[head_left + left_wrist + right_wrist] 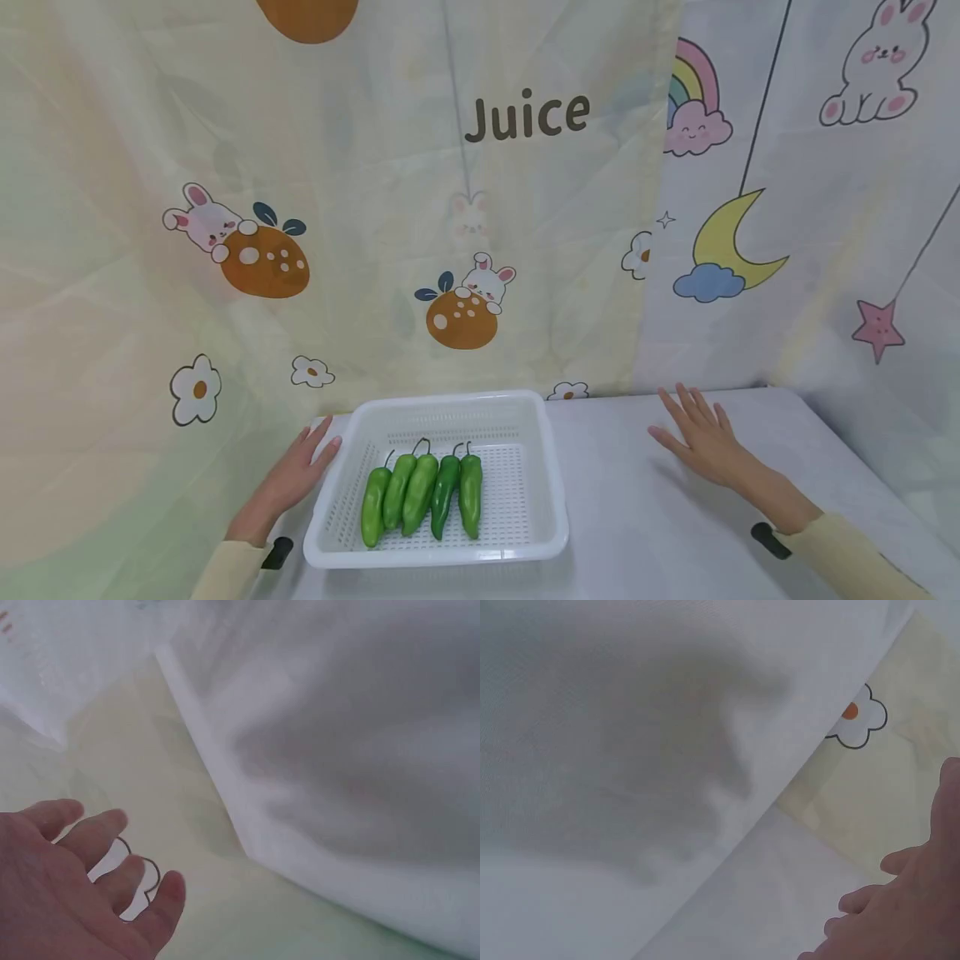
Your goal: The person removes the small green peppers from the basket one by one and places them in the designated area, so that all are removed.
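Several green chili peppers (420,493) lie side by side in a white plastic basket (556,500), toward its left half, stems pointing to the back. My left hand (291,475) is at the basket's left side, fingers extended and holding nothing. In the left wrist view the same hand (97,885) shows spread, relaxed fingers. To the right of the basket, well apart from it, my right hand (705,446) is held over the table with fingers spread and nothing in them. Part of that hand (900,907) appears at the lower right of the right wrist view.
The basket stands on a white-covered table (622,517). Behind it hangs a printed curtain (375,208) with rabbits, flowers and the word Juice. Another pale curtain (825,250) with a moon and star closes off the right side. A hand shadow falls on the tablecloth (555,915).
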The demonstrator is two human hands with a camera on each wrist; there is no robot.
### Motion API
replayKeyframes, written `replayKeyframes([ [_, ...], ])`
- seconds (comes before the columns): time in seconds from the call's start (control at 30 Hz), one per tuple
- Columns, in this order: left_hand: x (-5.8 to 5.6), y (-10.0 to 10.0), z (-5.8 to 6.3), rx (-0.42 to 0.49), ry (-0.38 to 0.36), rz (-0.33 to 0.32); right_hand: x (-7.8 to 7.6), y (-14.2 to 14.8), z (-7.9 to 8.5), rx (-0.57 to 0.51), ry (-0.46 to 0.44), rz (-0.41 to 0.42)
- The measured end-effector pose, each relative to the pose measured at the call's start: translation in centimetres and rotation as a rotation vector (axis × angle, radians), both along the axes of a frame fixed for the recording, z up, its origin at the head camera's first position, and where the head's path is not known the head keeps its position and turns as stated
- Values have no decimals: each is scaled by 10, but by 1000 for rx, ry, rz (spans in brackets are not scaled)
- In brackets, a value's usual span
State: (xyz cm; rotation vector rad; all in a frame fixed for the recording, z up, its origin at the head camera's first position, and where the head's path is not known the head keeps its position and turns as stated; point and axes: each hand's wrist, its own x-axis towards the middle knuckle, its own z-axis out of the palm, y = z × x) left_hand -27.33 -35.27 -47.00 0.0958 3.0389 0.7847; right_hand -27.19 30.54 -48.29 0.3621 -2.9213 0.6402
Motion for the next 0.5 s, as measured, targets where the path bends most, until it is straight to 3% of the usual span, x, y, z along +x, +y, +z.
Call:
replayKeyframes([
  [0.1,1,6,1,44,-77,15,1,-2,0,-12,5,11],
  [0.2,1,10,3,59,-109,24,1,-3,1,-15,9,18],
  [0.5,1,20,6,31,-86,30,4,-17,13,-15,13,39],
])
